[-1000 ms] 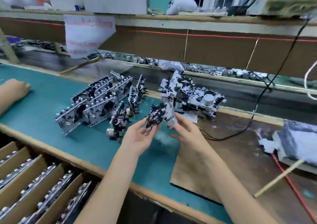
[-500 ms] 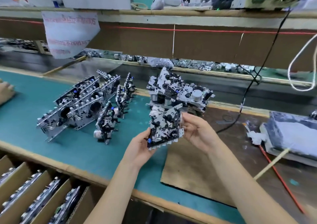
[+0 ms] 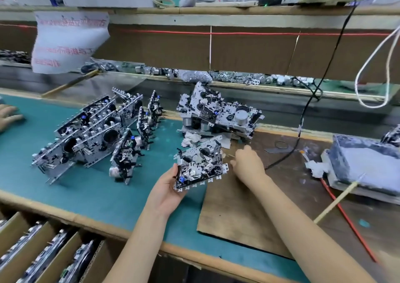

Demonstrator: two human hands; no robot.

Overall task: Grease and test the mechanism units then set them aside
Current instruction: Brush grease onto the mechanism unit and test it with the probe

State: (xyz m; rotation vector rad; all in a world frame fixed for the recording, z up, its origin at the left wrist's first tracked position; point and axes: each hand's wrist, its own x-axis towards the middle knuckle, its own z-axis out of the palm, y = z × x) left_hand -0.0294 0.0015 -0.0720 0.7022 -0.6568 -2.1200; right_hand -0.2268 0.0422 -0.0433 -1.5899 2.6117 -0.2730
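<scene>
Left hand [image 3: 166, 187] grips one mechanism unit [image 3: 200, 165]; right hand [image 3: 246, 161] curled beside, grip unclear; roughly seven units [image 3: 95, 137] standing.

Even, bright overhead light; soft shadows under the units on the table [image 3: 91, 198]; edges bend and blur.

Place: factory assy line, small-mechanism workshop.
Bench [image 3: 65, 196]: long, green mat, wood edge; 2nd worker's hand [image 3: 8, 115] on it at far L.
Stock: same mechanism unit [image 3: 101, 139] many times over, stood in rows; more in a stack [image 3: 218, 113].
Packing: cardboard carton [image 3: 26, 246] w/ dividers, units slotted in, below bench front.
Behind bench: dark belt-like strip [image 3: 303, 113]; loose metal parts [image 3: 238, 78] on ledge beyond.
Overhead: shelf [image 3: 216, 11] w/ equipment, hung notice [image 3: 69, 42] in red print, cables [image 3: 324, 70].
</scene>
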